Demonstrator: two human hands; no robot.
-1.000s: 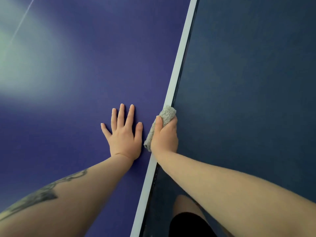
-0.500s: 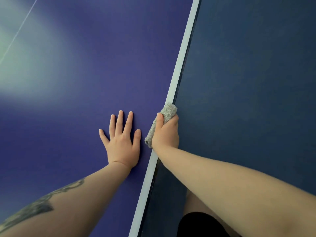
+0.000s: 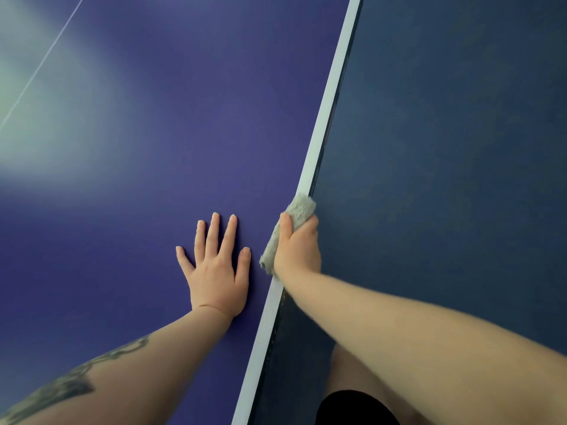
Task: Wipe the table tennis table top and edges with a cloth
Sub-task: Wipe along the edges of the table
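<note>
Two hands at the counter [image 3: 153, 148]. Left hand [image 3: 216, 271]: fingers spread, palm flat on top. Right hand [image 3: 296, 250]: grip curled round grey cloth [image 3: 291, 222], folded over white edge [image 3: 322, 124]. Advice: even pressure, one continuous run along the edge.

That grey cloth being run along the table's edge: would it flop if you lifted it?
Probably floppy: the cloth wraps over the white edge under the right hand. Its fuzzy nap suggests it is light and grips rather than slips.

Dim, soft picture; pale glare upper left on table top [image 3: 159, 124]
</note>
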